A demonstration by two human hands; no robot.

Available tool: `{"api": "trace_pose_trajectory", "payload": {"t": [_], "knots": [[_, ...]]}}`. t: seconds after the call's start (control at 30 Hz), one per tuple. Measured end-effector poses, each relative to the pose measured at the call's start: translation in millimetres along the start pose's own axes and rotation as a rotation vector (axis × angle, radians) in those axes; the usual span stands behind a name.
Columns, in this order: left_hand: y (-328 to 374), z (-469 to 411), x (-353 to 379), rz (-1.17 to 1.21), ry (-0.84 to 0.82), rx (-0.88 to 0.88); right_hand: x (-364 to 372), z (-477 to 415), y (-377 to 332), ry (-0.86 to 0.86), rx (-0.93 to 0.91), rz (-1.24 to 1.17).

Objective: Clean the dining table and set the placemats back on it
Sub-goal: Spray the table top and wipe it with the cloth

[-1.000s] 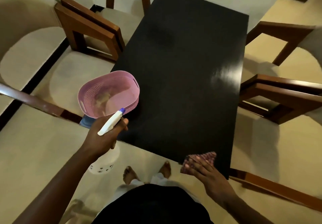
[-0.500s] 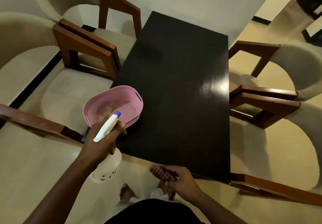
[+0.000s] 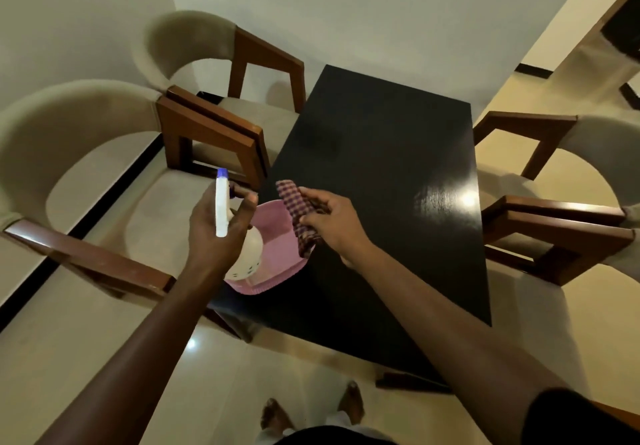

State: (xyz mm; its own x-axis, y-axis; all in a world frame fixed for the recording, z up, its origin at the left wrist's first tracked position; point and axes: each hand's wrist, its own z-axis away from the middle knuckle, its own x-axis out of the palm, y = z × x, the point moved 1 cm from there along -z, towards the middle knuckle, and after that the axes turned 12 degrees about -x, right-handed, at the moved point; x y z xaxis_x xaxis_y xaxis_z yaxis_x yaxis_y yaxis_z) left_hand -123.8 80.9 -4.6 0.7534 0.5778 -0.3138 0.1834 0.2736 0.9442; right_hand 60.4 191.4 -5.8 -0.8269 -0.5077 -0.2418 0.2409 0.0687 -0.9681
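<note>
A black dining table (image 3: 381, 181) stretches away from me, its top bare apart from a pink perforated basket (image 3: 273, 257) at the near left corner. My left hand (image 3: 221, 226) grips a white spray bottle (image 3: 221, 202) with a blue nozzle, held above the basket's left side. My right hand (image 3: 329, 223) holds a red checked cloth (image 3: 298, 216) over the basket. No placemats are in view.
Two cushioned wooden chairs (image 3: 211, 133) stand along the table's left side and two more (image 3: 554, 223) along the right. A wall lies behind the far end. My bare feet (image 3: 311, 410) stand on the glossy floor at the near end.
My right hand has lifted the cloth from the table's near edge up over the basket. My left hand has raised the spray bottle higher. The view has tilted upward.
</note>
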Motion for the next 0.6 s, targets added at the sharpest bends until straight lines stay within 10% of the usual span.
{"api": "trace_pose_trajectory", "payload": {"t": [0.6], "knots": [[-82.4, -21.7, 44.9, -0.307, -0.063, -0.21, 82.2, -50.9, 82.9, -0.416, 0.075, 0.788]]}}
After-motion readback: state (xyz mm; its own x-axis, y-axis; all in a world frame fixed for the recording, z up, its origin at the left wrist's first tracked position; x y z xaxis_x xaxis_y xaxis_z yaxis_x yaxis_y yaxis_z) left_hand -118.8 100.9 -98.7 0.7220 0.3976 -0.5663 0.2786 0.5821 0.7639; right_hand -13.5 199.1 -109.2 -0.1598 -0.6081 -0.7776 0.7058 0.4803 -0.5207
